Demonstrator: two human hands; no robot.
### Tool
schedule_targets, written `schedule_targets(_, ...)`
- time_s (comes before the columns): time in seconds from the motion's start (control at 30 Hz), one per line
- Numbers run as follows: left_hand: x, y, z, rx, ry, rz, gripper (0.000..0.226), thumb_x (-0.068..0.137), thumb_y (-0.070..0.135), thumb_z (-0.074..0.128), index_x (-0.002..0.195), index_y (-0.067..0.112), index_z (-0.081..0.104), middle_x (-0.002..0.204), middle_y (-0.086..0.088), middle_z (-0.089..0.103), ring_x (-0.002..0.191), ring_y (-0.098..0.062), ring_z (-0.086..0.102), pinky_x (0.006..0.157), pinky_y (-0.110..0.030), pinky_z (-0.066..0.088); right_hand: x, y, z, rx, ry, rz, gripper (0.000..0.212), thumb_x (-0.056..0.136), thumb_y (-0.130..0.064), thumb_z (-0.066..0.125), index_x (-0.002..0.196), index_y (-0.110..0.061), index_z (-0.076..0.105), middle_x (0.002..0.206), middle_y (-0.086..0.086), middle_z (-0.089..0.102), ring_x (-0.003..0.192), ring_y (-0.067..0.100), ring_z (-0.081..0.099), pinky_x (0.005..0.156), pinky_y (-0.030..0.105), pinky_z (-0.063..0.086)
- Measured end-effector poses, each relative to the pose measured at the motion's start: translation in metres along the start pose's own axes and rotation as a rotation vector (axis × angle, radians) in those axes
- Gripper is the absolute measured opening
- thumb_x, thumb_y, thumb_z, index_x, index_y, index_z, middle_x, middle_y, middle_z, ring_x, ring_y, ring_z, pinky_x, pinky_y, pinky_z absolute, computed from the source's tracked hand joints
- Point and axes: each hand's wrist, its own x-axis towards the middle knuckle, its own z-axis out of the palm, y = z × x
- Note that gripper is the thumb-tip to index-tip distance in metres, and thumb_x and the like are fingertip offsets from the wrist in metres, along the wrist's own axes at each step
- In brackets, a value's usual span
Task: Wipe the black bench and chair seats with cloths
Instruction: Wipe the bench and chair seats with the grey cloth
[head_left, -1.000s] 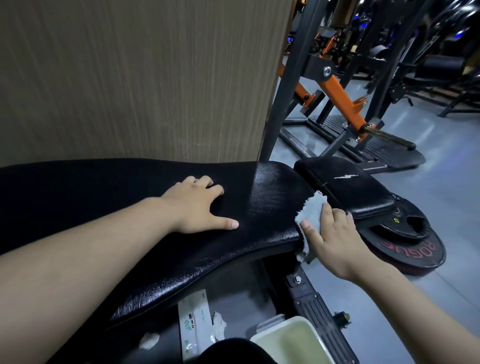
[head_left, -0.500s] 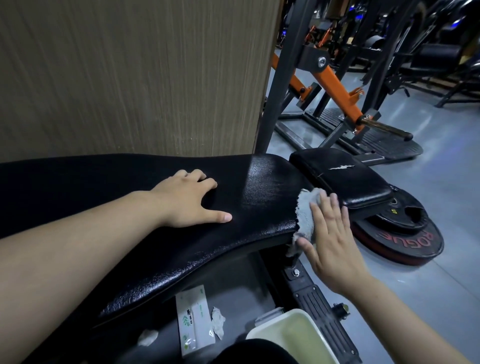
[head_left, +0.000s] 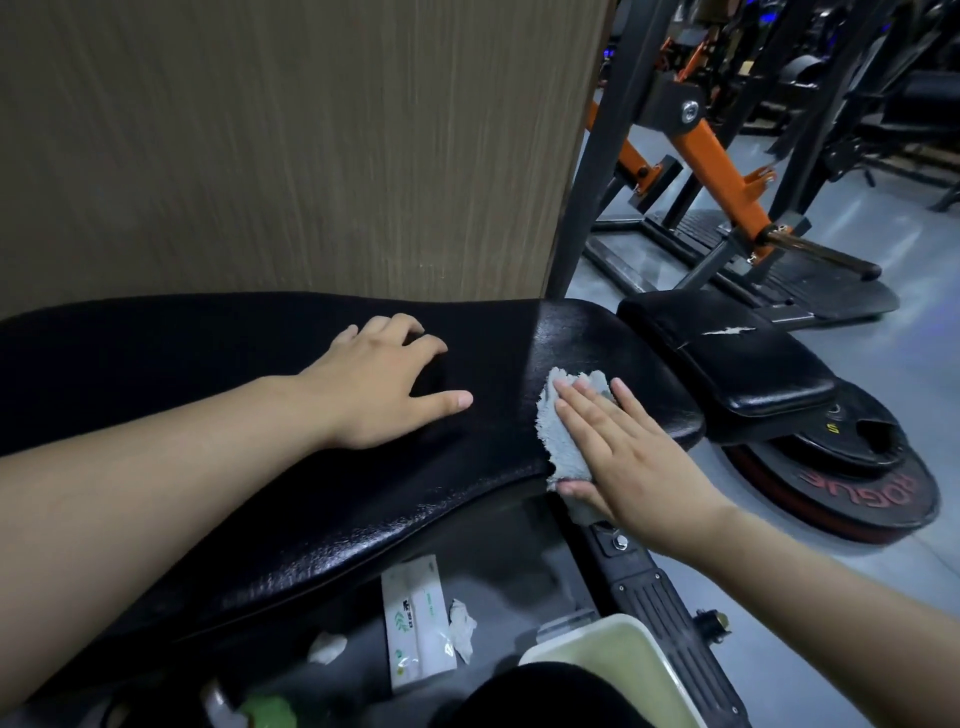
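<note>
On bench end: right hand (head_left: 631, 457) is pressing a grey cloth (head_left: 563, 436) flat onto the pad, palm down, fingers spread, not curled round it.
Cloth: is lying on near-right edge of black bench pad (head_left: 260, 493), lower part is hanging over the edge below the thumb.
Left hand: (head_left: 384, 384) is resting open on pad mid-section, fingers bent, thumb out twd the cloth, apart from it, holding nothing.
Seat pad: smaller black pad (head_left: 737, 353) is sitting just past bench end, white tear on top.
Weight plates: (head_left: 862, 478) are lying on floor under the seat pad, red lettering.
Under bench: white packet (head_left: 415, 623) and crumpled tissue bits are lying on floor; cream tub (head_left: 613, 654) is showing at btm edge.
Behind: wood-grain panel (head_left: 285, 145); orange/black machine (head_left: 717, 156) is standing to the right.
</note>
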Motion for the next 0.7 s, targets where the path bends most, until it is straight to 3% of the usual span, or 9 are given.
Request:
schedule_targets(0.4, -0.117, -0.079, -0.006, 0.005, -0.011, -0.122, 0.079, 0.084, 0.076, 0.028, 0.146, 0.029, 0.038, 0.152, 0.005, 0.031, 0.142, -0.017, 0.027, 0.119, -0.043, 0.025, 0.056, -0.072, -0.032, -0.035, -0.011, -0.244, 0.087, 0.099, -0.061, 0.017, 0.142, 0.01, 0.042, 0.152, 0.028, 0.036, 0.141, 0.038, 0.037, 0.113, 0.045, 0.021)
schedule_targets(0.7, -0.17, -0.113, -0.001, -0.049, 0.027, -0.168, 0.084, 0.081, 0.081, 0.022, 0.145, 0.028, 0.039, 0.15, 0.005, 0.032, 0.141, -0.017, 0.026, 0.119, -0.045, 0.023, 0.076, -0.131, -0.05, -0.062, 0.032, -0.397, 0.083, 0.099, -0.059, 0.022, 0.148, 0.009, 0.028, 0.156, 0.027, 0.027, 0.146, 0.038, 0.027, 0.115, 0.045, 0.018)
